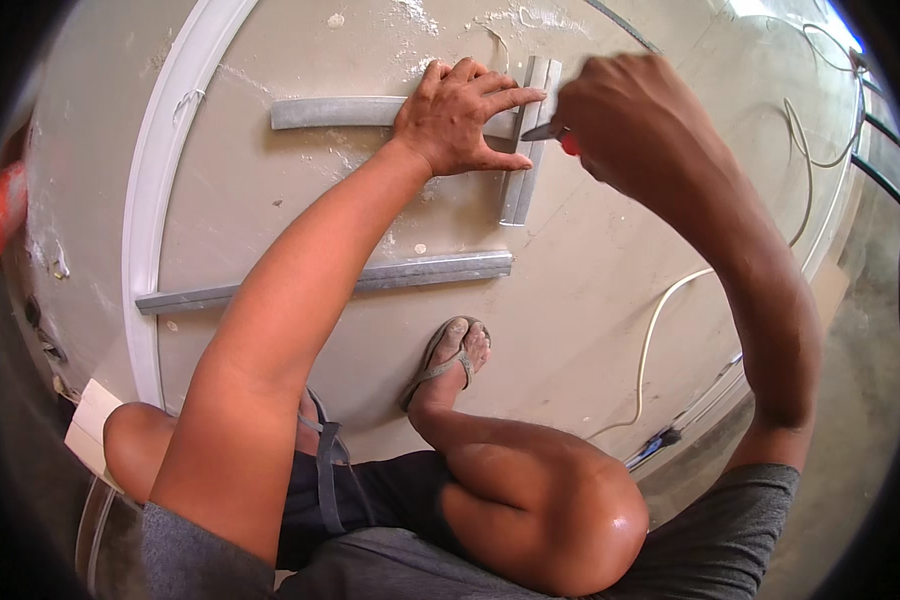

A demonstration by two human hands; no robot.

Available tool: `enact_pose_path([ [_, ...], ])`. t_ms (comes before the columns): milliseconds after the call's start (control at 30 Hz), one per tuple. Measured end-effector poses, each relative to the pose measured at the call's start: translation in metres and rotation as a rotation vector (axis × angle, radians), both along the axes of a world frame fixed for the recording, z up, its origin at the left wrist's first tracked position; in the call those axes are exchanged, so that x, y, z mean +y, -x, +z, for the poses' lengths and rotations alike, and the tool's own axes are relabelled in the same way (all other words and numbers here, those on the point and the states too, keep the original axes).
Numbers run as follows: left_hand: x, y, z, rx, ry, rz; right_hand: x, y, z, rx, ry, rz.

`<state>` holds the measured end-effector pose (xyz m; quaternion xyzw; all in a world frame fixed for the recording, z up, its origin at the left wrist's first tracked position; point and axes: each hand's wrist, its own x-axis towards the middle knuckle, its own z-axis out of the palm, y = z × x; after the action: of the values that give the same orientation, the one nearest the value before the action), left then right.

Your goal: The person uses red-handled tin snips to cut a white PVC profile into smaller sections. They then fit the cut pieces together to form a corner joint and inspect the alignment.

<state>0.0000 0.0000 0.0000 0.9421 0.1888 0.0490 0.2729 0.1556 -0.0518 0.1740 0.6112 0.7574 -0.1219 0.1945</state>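
A short grey metal channel (515, 200) lies crosswise at the right end of a longer flat metal strip (335, 112), on a large beige board. My left hand (455, 115) holds the two down where they meet. Its palm covers part of the strip, while the spread thumb and forefinger press on the channel. Beside the channel, my right hand (615, 120) is closed round a red-handled tool (570, 143). The tool's dark metal tip touches or nearly touches the channel's face. Fingers hide most of the tool, so I cannot tell its kind.
Nearer to me lies another metal channel (435, 268), its left end at a long curved-looking white rail (142, 230). My sandalled foot (450, 355) stands on the beige board (560, 330). A pale cable (660, 310) runs along the right. Something orange-red (8, 210) is at far left.
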Motion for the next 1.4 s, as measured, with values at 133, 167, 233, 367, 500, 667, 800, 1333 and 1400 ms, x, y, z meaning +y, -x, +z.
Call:
enact_pose_path([
  [133, -0.002, 0.003, 0.002, -0.007, 0.017, 0.039, 0.039, 0.022, 0.001, -0.085, 0.185, 0.202],
  [167, -0.004, 0.006, 0.004, -0.017, 0.042, 0.048, 0.045, 0.027, 0.001, -0.122, 0.288, 0.238],
  [233, -0.001, 0.007, -0.001, -0.049, -0.025, 0.063, 0.039, 0.023, -0.017, -0.017, 0.114, 0.258],
  [367, 0.000, 0.005, -0.009, -0.075, -0.099, 0.055, 0.040, 0.030, -0.032, -0.077, 0.080, 0.284],
  [500, -0.001, 0.006, -0.012, -0.160, -0.154, 0.073, 0.042, 0.031, -0.039, -0.080, 0.005, 0.333],
  [667, -0.001, 0.006, -0.013, -0.255, -0.132, 0.114, 0.052, 0.039, -0.036, -0.249, 0.139, 0.286],
  [800, -0.003, 0.008, -0.013, -0.240, -0.135, 0.134, 0.059, 0.039, -0.017, -0.211, 0.163, 0.313],
  [1333, -0.004, 0.009, -0.006, -0.004, -0.128, 0.080, 0.029, 0.046, -0.018, -0.214, 0.088, 0.307],
  [1400, -0.003, 0.007, -0.005, 0.044, -0.122, 0.078, 0.019, 0.035, -0.020, -0.157, -0.122, 0.373],
])
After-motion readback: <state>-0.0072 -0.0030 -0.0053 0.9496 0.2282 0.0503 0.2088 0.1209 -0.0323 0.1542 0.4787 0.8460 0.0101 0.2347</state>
